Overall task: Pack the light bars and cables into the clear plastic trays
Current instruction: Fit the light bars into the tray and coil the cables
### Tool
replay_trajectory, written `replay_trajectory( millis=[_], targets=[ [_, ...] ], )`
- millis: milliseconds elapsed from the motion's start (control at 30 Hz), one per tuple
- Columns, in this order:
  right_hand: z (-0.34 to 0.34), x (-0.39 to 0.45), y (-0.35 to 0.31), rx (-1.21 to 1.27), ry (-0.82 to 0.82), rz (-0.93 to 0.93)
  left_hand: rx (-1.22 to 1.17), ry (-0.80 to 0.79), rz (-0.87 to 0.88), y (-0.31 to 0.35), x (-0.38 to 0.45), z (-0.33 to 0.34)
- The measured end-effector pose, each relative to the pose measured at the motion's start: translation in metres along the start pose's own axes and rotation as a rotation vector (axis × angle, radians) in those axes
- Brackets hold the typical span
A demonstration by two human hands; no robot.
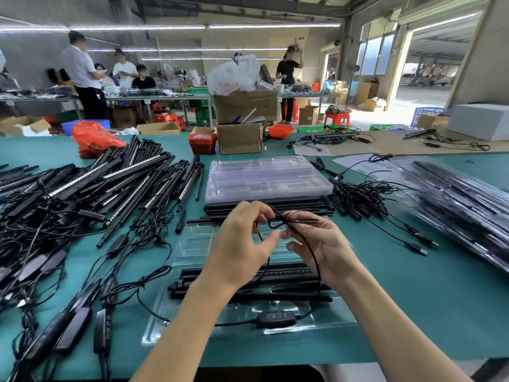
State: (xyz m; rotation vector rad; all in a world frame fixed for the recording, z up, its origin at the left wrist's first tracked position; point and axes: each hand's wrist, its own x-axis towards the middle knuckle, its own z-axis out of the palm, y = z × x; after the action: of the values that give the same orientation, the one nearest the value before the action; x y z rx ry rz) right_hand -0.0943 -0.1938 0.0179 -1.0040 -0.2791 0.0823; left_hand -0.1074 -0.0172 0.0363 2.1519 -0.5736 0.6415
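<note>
surface (413, 312): green mat, carries everything below
light bar pile (91, 188): big heap of black bars and tangled leads, left side
packed trays (468, 210): stacked far right, dark bars inside, blurred
empty tray stack (264, 177): clear, centre back, sits on a few black bars
cable bundle heap (366, 197): just right of empty tray stack, plugs trailing toward the right
open tray (192, 244): clear, directly under both hands; black light bars (248, 285) lying in middle slots, inline controller (275, 319) in near slot
left hand (242, 244): raised over open tray, grip pinching, thumb and curled fingers closed on cable loop
right hand (322, 249): just beside left, grip curled round same cable
cable (286, 220): black, thin, bunched and knotted between both hands, above tray, one strand running down to the bars
</note>
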Motion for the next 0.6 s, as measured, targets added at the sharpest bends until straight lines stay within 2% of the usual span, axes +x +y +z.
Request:
replay_trajectory(
  millis=[133, 233, 433, 600],
  targets=[
    [-0.001, -0.001, -0.001, -0.169, -0.008, -0.001, -0.022, 0.081, -0.058, -0.001, 0.005, 0.012],
    [-0.002, -0.003, -0.002, -0.312, 0.029, -0.022, 0.088, 0.072, -0.054, -0.004, 0.006, 0.011],
    [0.008, -0.002, 0.005, -0.635, 0.102, -0.056, 0.479, 0.091, 0.071, -0.005, 0.006, 0.009],
    [0.015, 0.003, 0.001, -0.734, 0.108, 0.013, 0.554, 0.081, 0.178, -0.009, 0.009, 0.007]
  ],
)
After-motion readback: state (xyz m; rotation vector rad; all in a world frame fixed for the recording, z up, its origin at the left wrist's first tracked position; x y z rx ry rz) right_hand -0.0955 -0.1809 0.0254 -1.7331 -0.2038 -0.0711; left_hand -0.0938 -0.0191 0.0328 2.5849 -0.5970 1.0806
